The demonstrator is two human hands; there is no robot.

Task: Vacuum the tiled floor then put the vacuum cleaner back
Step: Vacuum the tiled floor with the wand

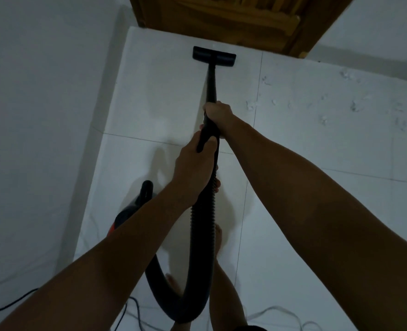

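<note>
We are mid-way through vacuuming: the tiles around the floor head, near the wooden door, look clean, but white scraps are scattered over the tiled floor to the right, and putting the machine away is not yet begun. Our right hand wraps the wand higher up, fingers closed around it; our left hand clamps just below, where the ribbed hose begins. The vacuum body sits behind, beside the wall.
</note>
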